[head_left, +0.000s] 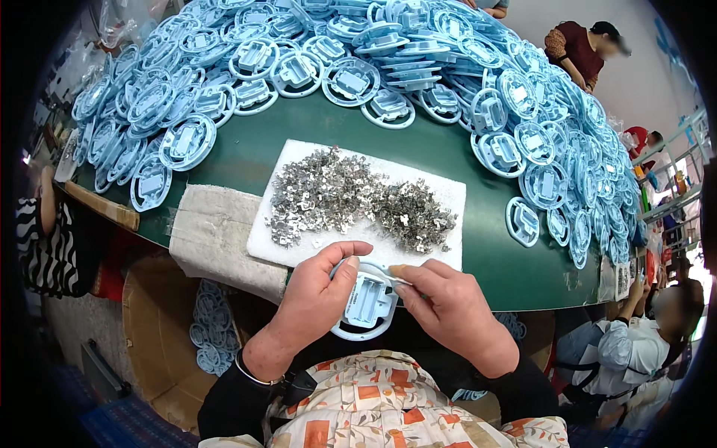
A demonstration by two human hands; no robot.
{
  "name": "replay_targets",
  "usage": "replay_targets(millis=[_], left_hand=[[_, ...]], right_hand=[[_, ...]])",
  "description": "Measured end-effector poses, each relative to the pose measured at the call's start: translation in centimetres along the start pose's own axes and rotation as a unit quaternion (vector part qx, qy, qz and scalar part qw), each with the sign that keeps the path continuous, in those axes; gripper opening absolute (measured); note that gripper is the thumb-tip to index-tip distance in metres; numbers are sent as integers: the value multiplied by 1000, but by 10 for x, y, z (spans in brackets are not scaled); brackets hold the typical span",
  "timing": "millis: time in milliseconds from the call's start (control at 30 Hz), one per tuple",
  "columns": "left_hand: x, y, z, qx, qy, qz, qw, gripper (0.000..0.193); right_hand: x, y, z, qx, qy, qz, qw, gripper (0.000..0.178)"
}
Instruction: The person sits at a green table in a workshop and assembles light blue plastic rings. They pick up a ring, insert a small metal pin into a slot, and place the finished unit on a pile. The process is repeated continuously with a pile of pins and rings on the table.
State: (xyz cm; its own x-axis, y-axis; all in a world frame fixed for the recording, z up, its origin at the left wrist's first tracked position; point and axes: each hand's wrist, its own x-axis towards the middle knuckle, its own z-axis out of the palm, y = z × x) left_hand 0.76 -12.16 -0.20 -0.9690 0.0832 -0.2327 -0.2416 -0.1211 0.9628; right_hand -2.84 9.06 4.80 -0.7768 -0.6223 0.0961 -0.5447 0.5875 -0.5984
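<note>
Left hand: our left hand (317, 299) closed its grip on the rim of one light-blue round part (366, 301), held just off the near edge of the worktop (478, 246).
Right hand: our right hand (448, 306) pinched a small metal clip (398, 280) against the part's centre.
Doing it well: we judged a steady part and a squarely seated clip mattered most.
Edges: the white pad (441, 250) of loose clips (351, 198) lay just beyond.
Open room: blue parts (299, 67) crowded far and right; bare green remained right of the pad.
</note>
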Motion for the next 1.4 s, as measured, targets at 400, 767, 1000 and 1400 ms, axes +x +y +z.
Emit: replay_targets(millis=[400,767,1000,1400], left_hand=[[-7,26,0,261,-117,167,944,47],[-10,-5,6,-294,-163,-15,942,55],[-8,-4,12,-297,-173,-30,939,51],[-25,3,28,-130,-14,-40,991,47]], right_hand=[[-13,6,4,296,-25,172,939,25],[-22,-14,15,289,77,63,952,32],[-23,-8,31,85,68,-69,992,51],[-50,4,19,342,114,68,930,23]])
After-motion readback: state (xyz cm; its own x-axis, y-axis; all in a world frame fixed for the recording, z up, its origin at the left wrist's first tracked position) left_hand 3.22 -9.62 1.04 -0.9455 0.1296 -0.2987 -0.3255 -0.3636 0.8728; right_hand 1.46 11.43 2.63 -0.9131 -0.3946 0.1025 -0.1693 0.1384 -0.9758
